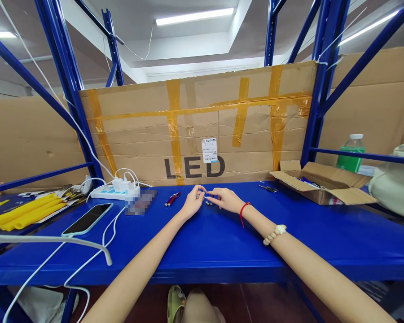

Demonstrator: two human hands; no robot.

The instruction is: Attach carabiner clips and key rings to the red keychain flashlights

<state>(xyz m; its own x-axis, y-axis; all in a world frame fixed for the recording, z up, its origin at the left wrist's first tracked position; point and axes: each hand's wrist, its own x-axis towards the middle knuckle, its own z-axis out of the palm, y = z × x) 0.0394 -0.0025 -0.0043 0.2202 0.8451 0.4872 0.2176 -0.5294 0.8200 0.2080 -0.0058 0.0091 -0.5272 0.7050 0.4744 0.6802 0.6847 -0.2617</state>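
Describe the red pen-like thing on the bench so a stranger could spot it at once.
Start at the big cardboard sheet printed LED behind the blue bench. Below the L, left of the left hand, lies the small red pen-like thing. It is the only red object there, right of the blurred dark patch.

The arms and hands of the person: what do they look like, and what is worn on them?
Both arms are bare, without sleeves or gloves. The right hand has a thin red string at its wrist and a bracelet of pale beads further up the forearm. The left hand wears nothing.
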